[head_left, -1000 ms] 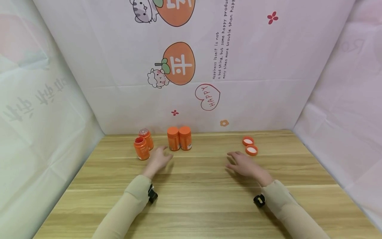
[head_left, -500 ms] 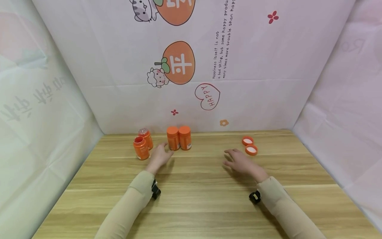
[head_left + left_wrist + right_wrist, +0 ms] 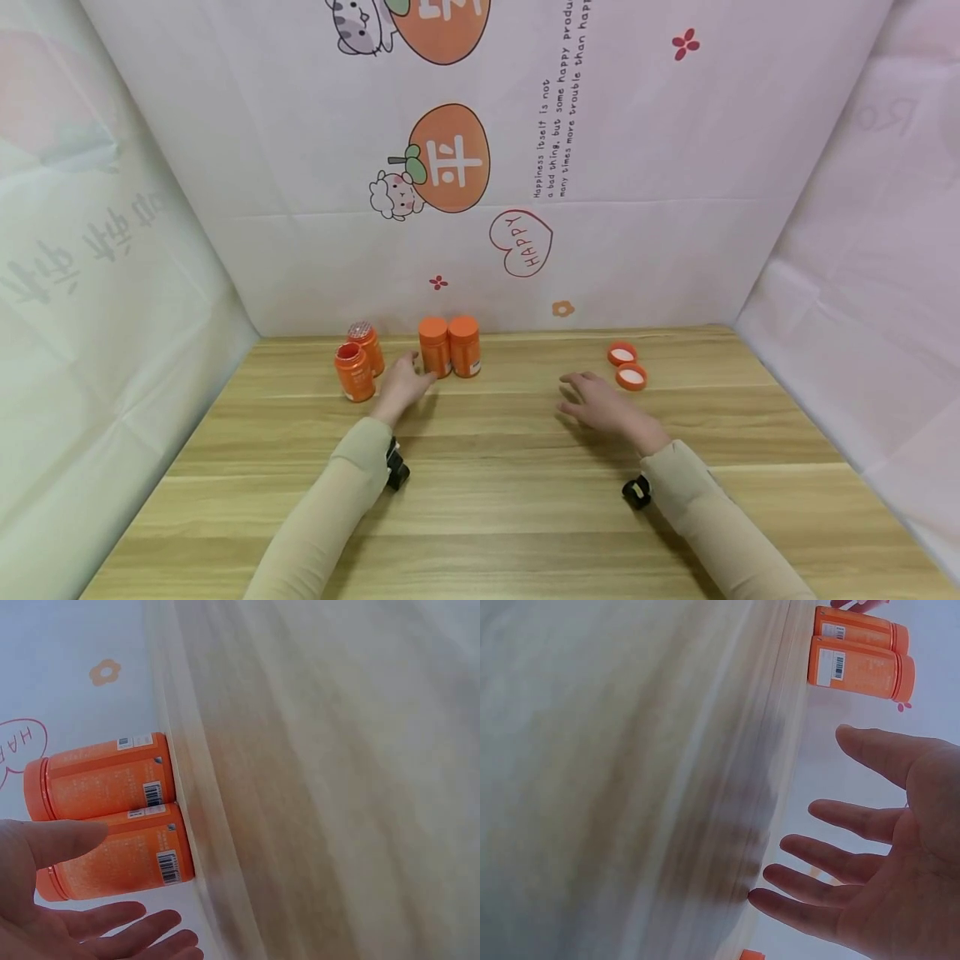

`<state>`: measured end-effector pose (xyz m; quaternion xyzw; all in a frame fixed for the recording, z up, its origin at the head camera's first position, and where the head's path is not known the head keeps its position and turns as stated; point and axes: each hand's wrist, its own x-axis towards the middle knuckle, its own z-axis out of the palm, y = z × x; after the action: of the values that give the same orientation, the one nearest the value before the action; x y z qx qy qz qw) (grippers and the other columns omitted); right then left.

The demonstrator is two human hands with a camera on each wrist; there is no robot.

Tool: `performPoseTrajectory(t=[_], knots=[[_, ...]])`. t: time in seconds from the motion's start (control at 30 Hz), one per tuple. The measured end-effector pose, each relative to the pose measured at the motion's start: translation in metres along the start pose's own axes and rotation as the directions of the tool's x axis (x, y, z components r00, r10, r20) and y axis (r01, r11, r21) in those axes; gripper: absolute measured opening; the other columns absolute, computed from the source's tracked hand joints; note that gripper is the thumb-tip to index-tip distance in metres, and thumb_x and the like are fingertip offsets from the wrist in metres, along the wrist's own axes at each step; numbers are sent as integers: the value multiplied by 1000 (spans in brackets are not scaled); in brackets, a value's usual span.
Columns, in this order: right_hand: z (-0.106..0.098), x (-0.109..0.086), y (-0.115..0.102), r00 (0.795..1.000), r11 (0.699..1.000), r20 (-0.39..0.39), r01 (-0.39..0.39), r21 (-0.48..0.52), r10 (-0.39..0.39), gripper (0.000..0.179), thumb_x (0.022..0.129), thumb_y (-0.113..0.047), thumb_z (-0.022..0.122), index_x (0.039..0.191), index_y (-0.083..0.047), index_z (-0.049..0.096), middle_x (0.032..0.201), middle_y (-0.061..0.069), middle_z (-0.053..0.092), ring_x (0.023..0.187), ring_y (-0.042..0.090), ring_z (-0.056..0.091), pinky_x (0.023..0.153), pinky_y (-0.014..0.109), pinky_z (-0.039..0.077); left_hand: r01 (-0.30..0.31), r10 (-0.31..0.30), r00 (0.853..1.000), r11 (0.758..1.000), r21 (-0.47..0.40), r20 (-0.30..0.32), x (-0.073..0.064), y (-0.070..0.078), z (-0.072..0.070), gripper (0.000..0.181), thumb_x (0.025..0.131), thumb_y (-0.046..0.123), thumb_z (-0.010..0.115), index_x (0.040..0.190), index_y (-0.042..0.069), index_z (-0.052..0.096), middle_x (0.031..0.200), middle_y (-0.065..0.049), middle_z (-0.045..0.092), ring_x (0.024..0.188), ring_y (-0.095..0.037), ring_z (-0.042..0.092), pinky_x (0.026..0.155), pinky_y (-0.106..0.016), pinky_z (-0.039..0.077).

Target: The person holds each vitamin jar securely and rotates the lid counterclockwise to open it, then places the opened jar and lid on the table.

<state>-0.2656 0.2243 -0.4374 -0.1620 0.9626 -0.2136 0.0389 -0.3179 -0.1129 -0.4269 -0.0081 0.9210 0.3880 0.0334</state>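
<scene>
Two capped orange bottles stand upright side by side near the back wall, a left bottle (image 3: 434, 350) and a right bottle (image 3: 466, 350). My left hand (image 3: 403, 385) is beside the left bottle, its thumb (image 3: 71, 838) in front and its extended fingers on the far side. Whether it touches the bottle, I cannot tell. Over the table my right hand (image 3: 602, 406) hovers with spread fingers, holding nothing. Nearest to it lie two orange lids (image 3: 632, 377), white insides up.
Left of my left hand stand two uncapped orange bottles, a front one (image 3: 356, 377) with an open mouth and a rear one (image 3: 367, 342) with something silvery at its top. White printed sheets (image 3: 315, 267) enclose the wooden table (image 3: 495, 500) at the back and sides.
My left hand has moved slightly forward and right, closer to the left capped bottle. My right hand has shifted a little to the left and forward. Bottles and lids stay put.
</scene>
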Motion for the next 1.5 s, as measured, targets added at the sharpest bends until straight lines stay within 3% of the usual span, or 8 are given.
performPoseTrajectory(t=[0.37,0.8,1.5], knots=[[0,2,-2,1000,1000,-2,5,1,-5,55,94,-31,57,136,2,45,136,28,46,125,43,45,100,56,37,23,-24,999,998,-53,-22,16,-2,7,60,88,28,64,136,-1,43,138,-22,48,125,-36,47,103,-49,39],[1,2,-2,1000,1000,-14,13,14,-13,53,94,-30,57,135,2,46,136,28,46,125,42,45,100,55,38,9,-17,999,984,-176,-45,25,-1,11,60,82,23,72,132,0,46,133,-20,52,122,-34,50,104,-48,38],[1,1,-3,1000,999,-6,8,33,-8,55,94,-31,58,136,1,45,136,27,46,126,42,45,101,55,37,-23,0,991,985,-169,-134,30,-1,18,61,79,25,76,129,3,50,127,-18,58,115,-33,55,97,-47,43]])
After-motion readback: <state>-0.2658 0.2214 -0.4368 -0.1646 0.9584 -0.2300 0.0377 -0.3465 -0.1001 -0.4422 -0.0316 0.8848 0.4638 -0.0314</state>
